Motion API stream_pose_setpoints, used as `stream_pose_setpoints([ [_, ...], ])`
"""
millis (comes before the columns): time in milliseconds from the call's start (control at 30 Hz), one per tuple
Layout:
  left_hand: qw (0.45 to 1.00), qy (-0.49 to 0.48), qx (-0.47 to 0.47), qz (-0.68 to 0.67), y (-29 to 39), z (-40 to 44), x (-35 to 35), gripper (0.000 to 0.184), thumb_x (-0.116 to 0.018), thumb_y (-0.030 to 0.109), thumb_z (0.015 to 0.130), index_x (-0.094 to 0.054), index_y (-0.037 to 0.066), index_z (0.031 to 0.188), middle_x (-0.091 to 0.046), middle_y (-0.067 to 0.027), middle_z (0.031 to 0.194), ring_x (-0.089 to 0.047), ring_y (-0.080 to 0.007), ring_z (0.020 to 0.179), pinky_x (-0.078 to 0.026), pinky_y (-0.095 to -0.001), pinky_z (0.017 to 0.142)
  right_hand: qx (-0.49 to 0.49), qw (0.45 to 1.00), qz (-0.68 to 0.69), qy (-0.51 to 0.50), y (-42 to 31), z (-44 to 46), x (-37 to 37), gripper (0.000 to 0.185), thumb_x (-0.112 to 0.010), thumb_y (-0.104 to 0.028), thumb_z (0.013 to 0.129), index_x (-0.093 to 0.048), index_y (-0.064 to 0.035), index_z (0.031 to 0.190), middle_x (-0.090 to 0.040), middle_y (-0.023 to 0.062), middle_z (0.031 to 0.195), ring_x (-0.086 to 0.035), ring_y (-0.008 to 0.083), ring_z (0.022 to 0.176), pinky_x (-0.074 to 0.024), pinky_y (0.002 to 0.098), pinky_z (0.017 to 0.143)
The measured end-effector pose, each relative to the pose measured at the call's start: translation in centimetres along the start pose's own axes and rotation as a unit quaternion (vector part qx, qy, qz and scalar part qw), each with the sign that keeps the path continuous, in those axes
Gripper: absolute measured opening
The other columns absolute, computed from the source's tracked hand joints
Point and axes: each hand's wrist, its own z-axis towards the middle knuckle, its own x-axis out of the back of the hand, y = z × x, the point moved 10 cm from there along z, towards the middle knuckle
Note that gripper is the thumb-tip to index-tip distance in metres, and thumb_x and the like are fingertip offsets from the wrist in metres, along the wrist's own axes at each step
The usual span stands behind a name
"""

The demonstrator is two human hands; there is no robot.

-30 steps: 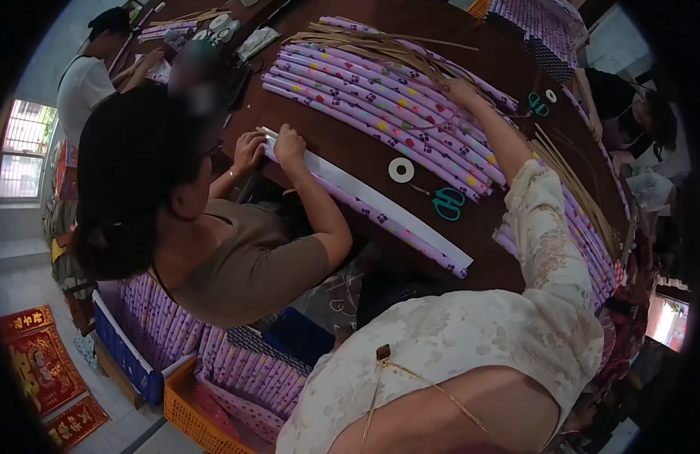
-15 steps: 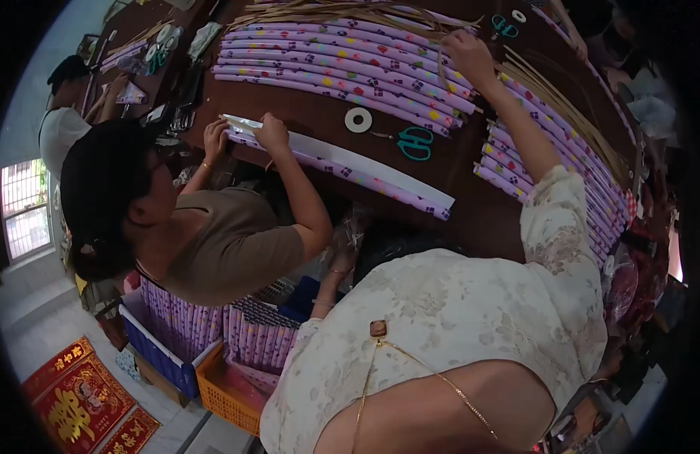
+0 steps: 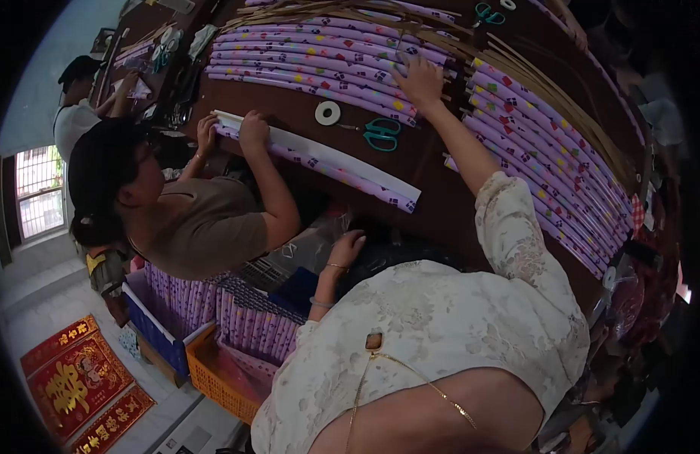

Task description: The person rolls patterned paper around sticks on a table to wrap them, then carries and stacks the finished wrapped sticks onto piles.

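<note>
My right hand (image 3: 420, 82) reaches over a row of purple patterned rolls (image 3: 312, 57). Its fingers are stretched out on the near rolls at the row's right end, with no firm grip visible. Thin brown strips (image 3: 350, 13) lie across the far side of this row. My left hand (image 3: 347, 248) hangs low beside my body, below the table edge, fingers loosely bent and apart with nothing visible in them. Teal-handled scissors (image 3: 382, 135) and a white tape roll (image 3: 327, 113) lie on the table in front of the rolls.
At left a co-worker's hands (image 3: 253, 132) hold a partly rolled purple sheet (image 3: 342, 175). More rolls (image 3: 547, 151) and strips (image 3: 569, 98) lie at right. Below stand a blue crate (image 3: 155, 333) and an orange basket (image 3: 217, 386). Another person (image 3: 81, 117) works far left.
My right hand has moved left and nearer over the row, from its far right end. My left hand has come further into view. The whole view has shifted slightly.
</note>
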Motion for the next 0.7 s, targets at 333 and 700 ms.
stream_pose_setpoints([
  [333,1.000,-0.019,0.004,0.007,2.1,1.9,2.9,0.029,-0.049,0.025,0.084,-0.055,0.003,0.103,-0.058,-0.0165,0.098,-0.056,-0.0305,0.090,-0.043,-0.0334,0.078,-0.002,0.998,0.016,0.061,7.4,7.0,6.3,0.019,-0.048,-0.027,0.080,-0.054,-0.0103,0.088,-0.058,0.0104,0.081,-0.057,0.0290,0.077,-0.0448,0.0404,0.063],
  [700,0.985,-0.030,-0.166,-0.045,11.6,11.4,8.4,0.025,-0.050,0.019,0.083,-0.056,0.001,0.099,-0.058,-0.0173,0.094,-0.056,-0.0309,0.087,-0.044,-0.0340,0.075,0.030,0.993,0.044,-0.106,1.2,1.8,-0.8,0.027,-0.057,-0.033,0.076,-0.056,-0.0066,0.079,-0.055,0.0093,0.075,-0.053,0.0284,0.067,-0.0424,0.0403,0.061],
])
